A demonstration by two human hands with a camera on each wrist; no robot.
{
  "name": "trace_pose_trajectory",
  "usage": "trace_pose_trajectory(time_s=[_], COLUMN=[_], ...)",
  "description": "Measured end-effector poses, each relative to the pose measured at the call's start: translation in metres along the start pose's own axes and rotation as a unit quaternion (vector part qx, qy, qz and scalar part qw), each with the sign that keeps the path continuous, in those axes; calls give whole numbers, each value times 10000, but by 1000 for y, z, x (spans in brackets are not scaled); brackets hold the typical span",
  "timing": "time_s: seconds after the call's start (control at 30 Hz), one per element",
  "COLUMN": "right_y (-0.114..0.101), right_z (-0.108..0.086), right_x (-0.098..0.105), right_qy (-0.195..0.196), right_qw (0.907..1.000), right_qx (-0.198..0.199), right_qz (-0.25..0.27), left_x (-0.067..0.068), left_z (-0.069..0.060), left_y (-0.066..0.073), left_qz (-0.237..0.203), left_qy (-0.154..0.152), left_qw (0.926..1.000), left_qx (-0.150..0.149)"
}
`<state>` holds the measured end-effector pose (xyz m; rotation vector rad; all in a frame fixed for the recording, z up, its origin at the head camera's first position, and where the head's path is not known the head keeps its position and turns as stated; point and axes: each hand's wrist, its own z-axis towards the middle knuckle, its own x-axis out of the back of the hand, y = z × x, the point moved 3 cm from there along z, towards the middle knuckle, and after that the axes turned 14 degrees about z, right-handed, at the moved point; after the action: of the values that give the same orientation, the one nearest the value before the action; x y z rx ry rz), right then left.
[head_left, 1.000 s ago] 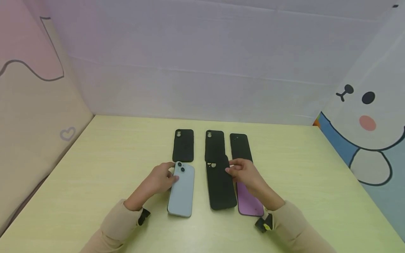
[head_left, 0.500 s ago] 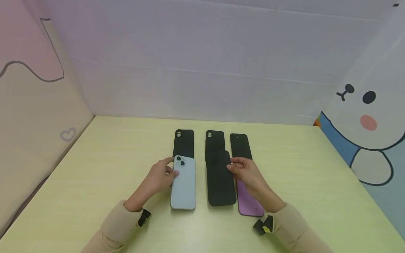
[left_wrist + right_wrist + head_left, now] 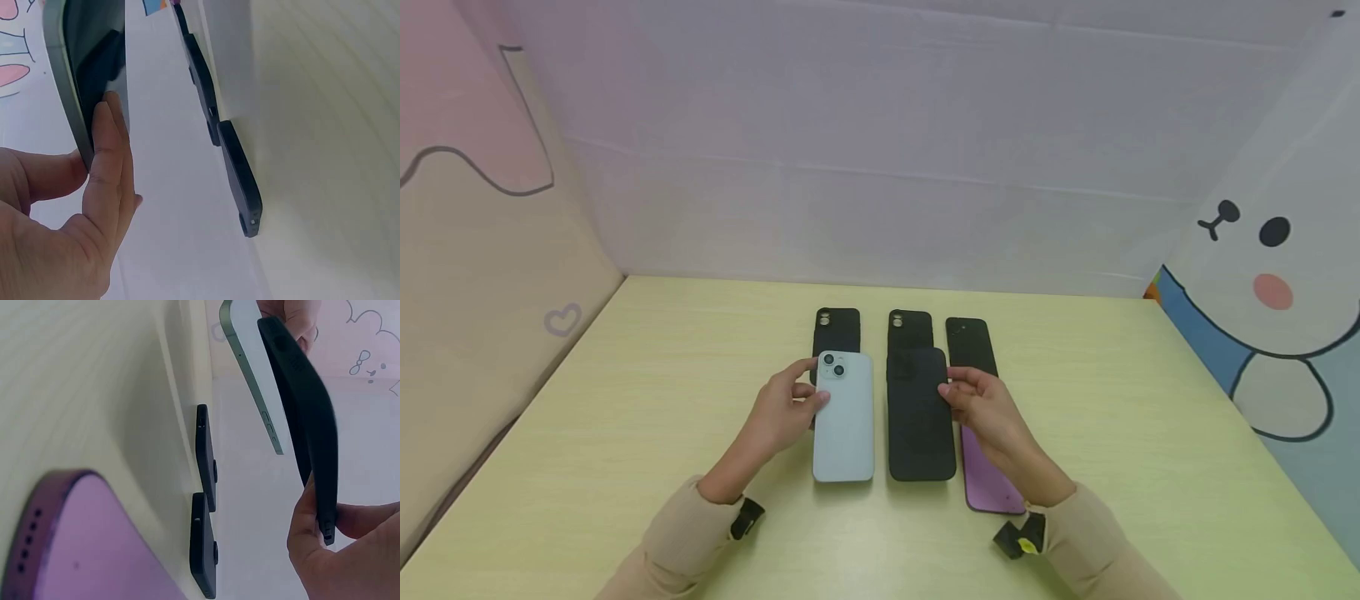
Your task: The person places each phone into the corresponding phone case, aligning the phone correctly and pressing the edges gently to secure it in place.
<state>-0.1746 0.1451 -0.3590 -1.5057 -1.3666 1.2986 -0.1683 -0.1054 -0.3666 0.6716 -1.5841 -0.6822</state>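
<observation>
My left hand (image 3: 782, 410) pinches the pale blue phone (image 3: 844, 433) by its left edge, thumb on its back, camera lenses at the top left. My right hand (image 3: 988, 412) grips a black case (image 3: 920, 425) by its right edge, just right of the phone, with a gap between the two. Both wrist views show these held things raised off the table: the phone (image 3: 62, 69) between thumb and fingers (image 3: 106, 162) in the left one, the curved case (image 3: 315, 425) in the right one.
Behind the held things lie two black cases (image 3: 837, 329) (image 3: 911, 327) and, to their right, a black item (image 3: 972, 346). A purple phone (image 3: 988, 479) lies partly under my right hand. Printed cloth (image 3: 880, 167) hangs behind the table (image 3: 662, 375).
The pale phone has risen from the table and moved away from me and slightly right. The held black case has also moved up and away, and now stands straighter. Both grips are kept.
</observation>
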Motion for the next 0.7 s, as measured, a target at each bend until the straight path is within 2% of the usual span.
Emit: trace_pose_trajectory(time_s=[0.27, 0.7], right_y=[-4, -2], right_z=[-2, 0], right_x=[-5, -9], right_qy=[-55, -157], right_qw=[9991, 9986], right_qx=[36, 58], right_qz=[411, 508], left_x=[-3, -8], left_z=[0, 3], left_y=[6, 13], left_qz=[-518, -970], left_qy=[-6, -70], left_qw=[9987, 9953], left_qx=[-25, 8])
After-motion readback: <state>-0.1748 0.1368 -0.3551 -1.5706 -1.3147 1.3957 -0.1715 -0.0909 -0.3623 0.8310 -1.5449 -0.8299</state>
